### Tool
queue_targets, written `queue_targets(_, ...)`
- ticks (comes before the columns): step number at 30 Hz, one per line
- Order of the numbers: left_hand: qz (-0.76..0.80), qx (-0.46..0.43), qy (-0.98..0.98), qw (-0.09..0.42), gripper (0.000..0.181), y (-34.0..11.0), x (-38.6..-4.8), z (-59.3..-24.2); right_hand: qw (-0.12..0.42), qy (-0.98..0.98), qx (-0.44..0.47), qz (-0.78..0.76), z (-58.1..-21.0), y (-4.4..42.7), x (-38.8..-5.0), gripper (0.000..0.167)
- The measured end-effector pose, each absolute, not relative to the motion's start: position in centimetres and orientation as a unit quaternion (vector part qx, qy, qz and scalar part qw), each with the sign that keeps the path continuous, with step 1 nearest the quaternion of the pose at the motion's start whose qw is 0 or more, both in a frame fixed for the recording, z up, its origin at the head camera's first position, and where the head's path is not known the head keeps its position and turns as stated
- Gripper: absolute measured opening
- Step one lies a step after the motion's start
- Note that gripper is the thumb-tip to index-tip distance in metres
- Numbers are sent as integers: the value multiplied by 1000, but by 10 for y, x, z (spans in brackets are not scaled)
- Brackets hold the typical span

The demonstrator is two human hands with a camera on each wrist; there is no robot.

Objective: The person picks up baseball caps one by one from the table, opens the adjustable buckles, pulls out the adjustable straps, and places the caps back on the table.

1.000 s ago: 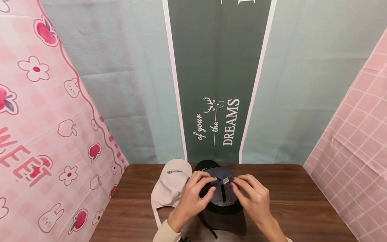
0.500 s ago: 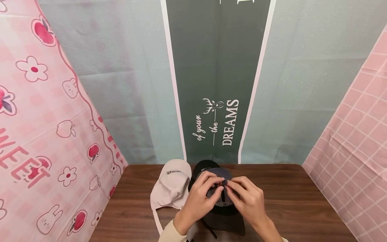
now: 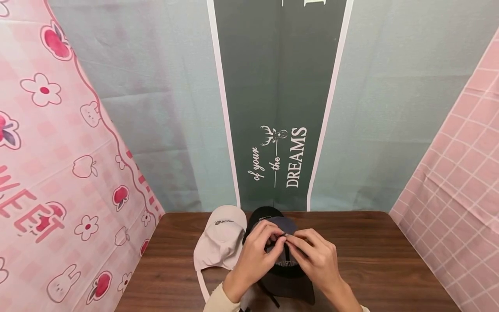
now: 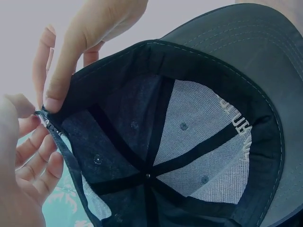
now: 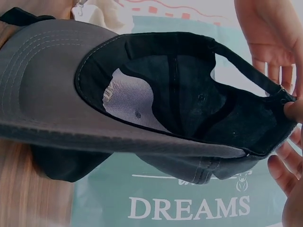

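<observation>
A dark baseball cap (image 3: 290, 286) lies crown down with its grey brim toward me, and its inside with pale mesh panels (image 4: 208, 113) shows in the left wrist view. My left hand (image 3: 257, 251) and right hand (image 3: 317, 258) meet fingertip to fingertip at the back of the cap. Both pinch the narrow back strap (image 5: 248, 68) where it joins the cap's edge. Seen from the left wrist, my left hand (image 4: 28, 165) is at the lower left and my right hand (image 4: 90, 38) above. Fingers hide the strap's fastening.
To the left lies a pale cap (image 3: 222, 242) with a strap hanging toward me. A black cap (image 3: 265, 213) sits partly hidden behind the hands. The brown wooden table (image 3: 374, 260) ends at a hanging cloth (image 3: 280, 86), with pink cloths on both sides.
My right hand has moved left until its fingertips meet the left hand's. A light buckle on the strap, visible a second ago, is now covered by fingers. The other caps have not moved.
</observation>
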State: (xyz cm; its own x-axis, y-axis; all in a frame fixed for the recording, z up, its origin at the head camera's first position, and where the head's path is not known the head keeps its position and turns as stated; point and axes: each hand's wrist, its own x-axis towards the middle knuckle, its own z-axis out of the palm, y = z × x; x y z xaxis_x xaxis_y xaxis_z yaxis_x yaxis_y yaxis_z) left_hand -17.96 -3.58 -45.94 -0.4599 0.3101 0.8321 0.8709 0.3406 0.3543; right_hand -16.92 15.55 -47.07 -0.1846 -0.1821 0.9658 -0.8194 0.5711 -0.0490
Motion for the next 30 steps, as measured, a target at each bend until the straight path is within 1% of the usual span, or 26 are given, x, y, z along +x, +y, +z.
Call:
queue_targets(5,-421,-394,-737,352,18,-37,-181,-458,534,-709,348,302,-472,153,-168,26)
queue_targets(8,-423,-388,-738,353,22,-38,-181,-459,533,-710,346,303,-472,152,-168,27)
queue_targets(25,-420,-375,-747,354,22,-38,-180,-465,537,-708,351,296,-475,149,-168,27)
queue_targets(30,-426,-365,-759,331,20,-38,-178,-466,536,-707,355,295,-475,148,-167,27)
